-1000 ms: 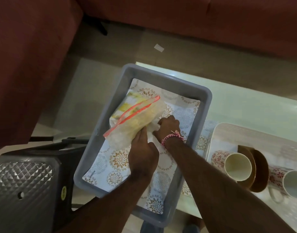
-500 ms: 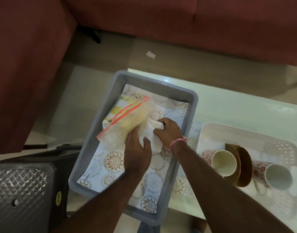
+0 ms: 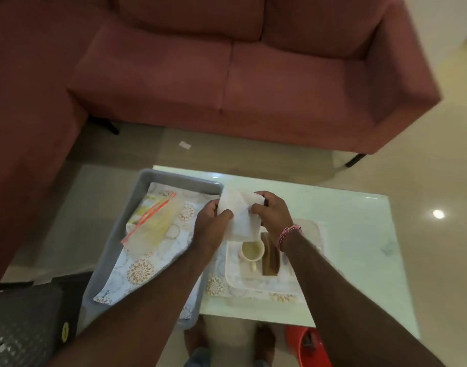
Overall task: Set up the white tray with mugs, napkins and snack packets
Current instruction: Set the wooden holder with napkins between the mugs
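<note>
Both hands hold a white napkin [image 3: 239,215] in the air between the grey bin and the white tray. My left hand [image 3: 211,223] pinches its left edge and my right hand [image 3: 273,214] grips its right edge. Below it the white tray [image 3: 233,283] rests on a patterned mat and carries a cream mug [image 3: 252,251] and a brown dish [image 3: 270,256] standing on edge; my right forearm hides the tray's right part. A zip-top snack packet [image 3: 154,223] with a red seal lies in the grey bin [image 3: 147,178].
The bin, lined with flower-patterned paper, overhangs the left edge of the pale glass table [image 3: 359,234]. A dark stool [image 3: 23,327] is at the lower left, a red object [image 3: 304,345] on the floor below the table, a red sofa [image 3: 253,75] beyond.
My left hand let go of the snack packet, which now lies in the bin. Both hands lifted the napkin out of the bin and to the right. The camera tilted up.
</note>
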Motion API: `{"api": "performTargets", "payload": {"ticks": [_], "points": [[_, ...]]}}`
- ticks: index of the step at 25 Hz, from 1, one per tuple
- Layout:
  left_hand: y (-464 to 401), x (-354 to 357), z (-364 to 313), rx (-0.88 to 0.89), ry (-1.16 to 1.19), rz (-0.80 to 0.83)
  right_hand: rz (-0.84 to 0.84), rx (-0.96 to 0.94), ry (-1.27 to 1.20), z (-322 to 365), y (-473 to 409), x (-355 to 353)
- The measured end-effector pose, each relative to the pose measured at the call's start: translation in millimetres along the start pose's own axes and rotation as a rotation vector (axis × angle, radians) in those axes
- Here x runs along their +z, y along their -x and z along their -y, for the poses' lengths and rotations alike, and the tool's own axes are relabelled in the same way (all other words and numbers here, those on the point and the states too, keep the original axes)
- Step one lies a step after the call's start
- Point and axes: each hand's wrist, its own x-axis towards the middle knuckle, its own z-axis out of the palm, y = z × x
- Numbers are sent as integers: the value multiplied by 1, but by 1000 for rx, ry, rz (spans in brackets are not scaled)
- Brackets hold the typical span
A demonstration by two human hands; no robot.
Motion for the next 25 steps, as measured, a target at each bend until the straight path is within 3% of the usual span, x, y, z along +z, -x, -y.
{"api": "performTargets", "payload": {"ticks": [4, 7, 12, 16, 19, 25], "points": [[65, 27, -99, 163, -24, 53, -10, -20, -246, 81, 71, -72], [106, 36, -155, 278, -53, 91, -117, -82, -326, 130, 123, -110], [158, 41, -194, 134, 94, 314, -204, -201, -371, 175, 179, -151], [173, 45, -211, 205, 75, 262, -227, -207, -387, 195, 193, -158], [180, 42, -224, 272, -28, 228, -296, -205, -220, 201, 189, -157], [172, 43, -215, 159, -26, 172, -497, -328, 287, 194, 186, -145]]}}
